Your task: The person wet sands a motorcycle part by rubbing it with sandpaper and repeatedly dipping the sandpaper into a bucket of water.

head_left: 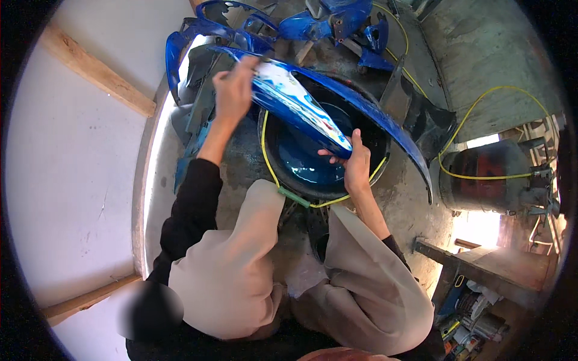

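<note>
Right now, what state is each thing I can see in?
Blue panel: held tilted over the tub, glossy, with whitish patches.
Right hand: closed on the panel's near end.
Left hand: blurred, at the panel's far end.
Black tub: partly covered, holding bluish liquid.
Yellow hose: curved along the tub's rim.
Blue parts: set down beyond the tub.
</note>
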The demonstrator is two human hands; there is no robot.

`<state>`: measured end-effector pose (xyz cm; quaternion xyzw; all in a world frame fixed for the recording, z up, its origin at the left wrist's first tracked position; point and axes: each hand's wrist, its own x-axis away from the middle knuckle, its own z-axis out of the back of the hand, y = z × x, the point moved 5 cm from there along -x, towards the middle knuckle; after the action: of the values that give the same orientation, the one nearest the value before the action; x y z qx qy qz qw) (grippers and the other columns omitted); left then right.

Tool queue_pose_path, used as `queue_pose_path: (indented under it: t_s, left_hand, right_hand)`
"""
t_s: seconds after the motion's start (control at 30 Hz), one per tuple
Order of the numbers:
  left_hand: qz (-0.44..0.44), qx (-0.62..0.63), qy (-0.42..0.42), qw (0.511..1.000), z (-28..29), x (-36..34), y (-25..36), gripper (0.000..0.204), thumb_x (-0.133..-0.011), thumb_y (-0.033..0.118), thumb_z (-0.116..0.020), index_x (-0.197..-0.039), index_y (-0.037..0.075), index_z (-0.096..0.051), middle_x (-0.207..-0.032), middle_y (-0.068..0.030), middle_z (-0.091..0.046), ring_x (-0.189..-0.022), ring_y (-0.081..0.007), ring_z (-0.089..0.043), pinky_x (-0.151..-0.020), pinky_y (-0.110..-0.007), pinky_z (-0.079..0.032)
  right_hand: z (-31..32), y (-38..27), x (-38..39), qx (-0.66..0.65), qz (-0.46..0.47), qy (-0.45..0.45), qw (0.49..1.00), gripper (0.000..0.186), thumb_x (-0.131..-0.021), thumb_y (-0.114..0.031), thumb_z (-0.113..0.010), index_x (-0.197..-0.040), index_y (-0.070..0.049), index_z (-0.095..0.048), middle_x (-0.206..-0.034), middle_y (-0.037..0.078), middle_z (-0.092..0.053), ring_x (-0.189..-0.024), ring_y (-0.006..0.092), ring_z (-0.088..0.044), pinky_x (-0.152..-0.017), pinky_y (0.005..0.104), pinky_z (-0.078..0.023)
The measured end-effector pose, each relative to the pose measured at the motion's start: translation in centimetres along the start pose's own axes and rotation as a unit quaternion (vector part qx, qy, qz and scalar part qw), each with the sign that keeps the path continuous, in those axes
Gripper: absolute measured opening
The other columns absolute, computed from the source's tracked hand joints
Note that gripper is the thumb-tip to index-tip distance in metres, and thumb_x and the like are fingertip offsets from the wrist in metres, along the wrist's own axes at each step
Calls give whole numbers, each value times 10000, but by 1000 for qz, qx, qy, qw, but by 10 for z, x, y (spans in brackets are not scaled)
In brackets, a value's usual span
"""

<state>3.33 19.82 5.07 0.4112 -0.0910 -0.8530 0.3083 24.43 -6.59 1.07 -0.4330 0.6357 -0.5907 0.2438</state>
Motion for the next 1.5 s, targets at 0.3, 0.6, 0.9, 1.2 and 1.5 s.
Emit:
queue_pose_path:
  t_s: [0.3,0.6,0.9,1.2,1.5]
  left_hand:
    - [-164,64,-70,982,-35,55,137,372,-1020,112,-610,-1382,123,-697,-1507,-39,-670,-1411,-163,-602,-1123,-484,-315]
    - [-33,-23,-66,997,-3,14,66,373,-1086,136,-511,-1418,125,-679,-1449,-104,-696,-1308,-230,-670,-1071,-528,-348]
    - [-230,110,-198,946,-33,78,203,396,-1028,131,-601,-1415,88,-674,-1492,-73,-668,-1448,-198,-579,-1121,-493,-328]
    - [63,-25,-95,993,-12,24,72,401,-1081,116,-538,-1468,135,-639,-1552,-83,-626,-1420,-182,-593,-1106,-483,-338]
    - [-172,54,-159,971,-23,63,152,404,-1046,68,-548,-1434,131,-642,-1547,-41,-633,-1452,-173,-572,-1139,-496,-312]
  right_hand:
    - [19,3,-1,20,-8,3,1000,886,-1137,-661,-261,-1233,88,-725,-1069,178,-798,-842,237,-792,-680,279,-535]
    - [2,4,4,-19,-23,-9,1000,1190,-1007,-860,-54,-1288,102,-696,-1129,182,-786,-892,254,-786,-735,300,-551]
    - [14,21,-6,-73,-10,90,993,1172,-1008,-857,-37,-1328,62,-689,-1136,185,-785,-904,218,-760,-770,307,-554]
    - [3,-2,4,-21,-19,-53,998,1284,-913,-949,-45,-1344,93,-659,-1183,193,-772,-963,268,-765,-790,306,-530]
    - [15,9,0,-73,-41,-39,996,1136,-991,-891,-132,-1297,56,-680,-1166,169,-767,-977,255,-763,-807,332,-537]
